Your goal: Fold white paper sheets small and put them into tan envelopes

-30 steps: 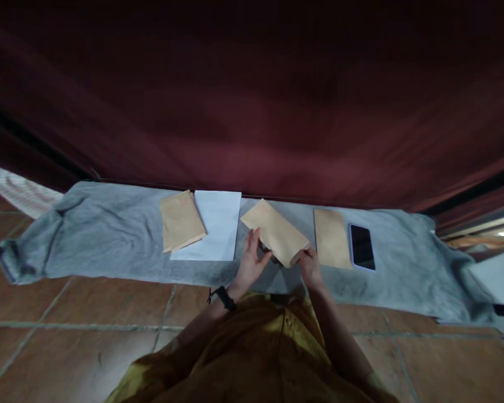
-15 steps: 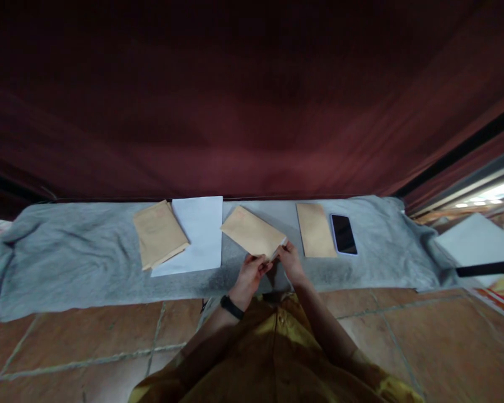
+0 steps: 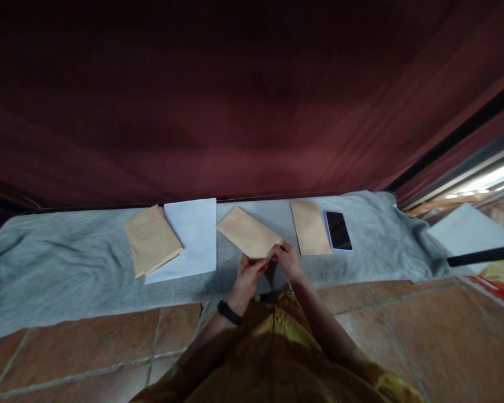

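A tan paper envelope (image 3: 248,232) lies slanted in front of me, its near right end lifted in my fingers. My left hand (image 3: 248,274) pinches the lower edge, with a dark band on its wrist. At the right corner, where a bit of white shows, my right hand (image 3: 286,260) grips the same envelope. The fingertips of both hands are close together and partly hidden. Right of my hands lies another tan envelope (image 3: 311,228). On the left, a small pile of tan envelopes (image 3: 153,240) overlaps white paper sheets (image 3: 199,235).
A phone (image 3: 339,230) with a dark screen lies beside the right envelope. Grey cloth (image 3: 84,252) covers the long, narrow surface. Behind it hangs a dark red fabric (image 3: 252,140). A white panel (image 3: 470,232) and a black bar (image 3: 483,256) stand at the far right.
The view has shifted slightly, so the laid-out things appear a little further left. Both hands stay on the envelope, their fingers shifted only slightly at its near end.
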Demonstrator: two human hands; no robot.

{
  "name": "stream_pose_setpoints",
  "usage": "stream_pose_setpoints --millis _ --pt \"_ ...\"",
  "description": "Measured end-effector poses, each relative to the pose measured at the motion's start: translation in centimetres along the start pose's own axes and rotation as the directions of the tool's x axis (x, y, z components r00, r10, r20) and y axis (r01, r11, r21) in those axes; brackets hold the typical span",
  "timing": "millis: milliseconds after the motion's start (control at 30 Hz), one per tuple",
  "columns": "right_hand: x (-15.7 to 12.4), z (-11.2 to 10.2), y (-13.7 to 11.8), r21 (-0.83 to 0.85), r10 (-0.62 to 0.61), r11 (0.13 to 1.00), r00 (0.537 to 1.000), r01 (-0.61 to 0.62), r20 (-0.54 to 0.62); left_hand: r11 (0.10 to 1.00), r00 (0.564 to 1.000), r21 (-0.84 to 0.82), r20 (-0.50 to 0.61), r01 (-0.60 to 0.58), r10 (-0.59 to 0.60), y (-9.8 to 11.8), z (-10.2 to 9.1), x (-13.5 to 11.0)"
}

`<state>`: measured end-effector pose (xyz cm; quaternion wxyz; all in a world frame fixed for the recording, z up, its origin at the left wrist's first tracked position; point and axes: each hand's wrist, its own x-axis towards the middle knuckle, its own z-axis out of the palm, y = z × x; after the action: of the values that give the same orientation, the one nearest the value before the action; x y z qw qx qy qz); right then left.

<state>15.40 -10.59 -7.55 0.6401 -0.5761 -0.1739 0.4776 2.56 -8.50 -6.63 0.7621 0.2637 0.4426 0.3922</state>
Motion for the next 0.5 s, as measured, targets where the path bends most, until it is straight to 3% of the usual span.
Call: stream_pose_setpoints --millis 500 --pt "0.2 0.5 1.3 0.010 0.036 0.999 0.997 -0.036 -0.061 0.934 0.966 0.282 -0.074 -0.220 0.250 -0.7 -1.3 0.5"
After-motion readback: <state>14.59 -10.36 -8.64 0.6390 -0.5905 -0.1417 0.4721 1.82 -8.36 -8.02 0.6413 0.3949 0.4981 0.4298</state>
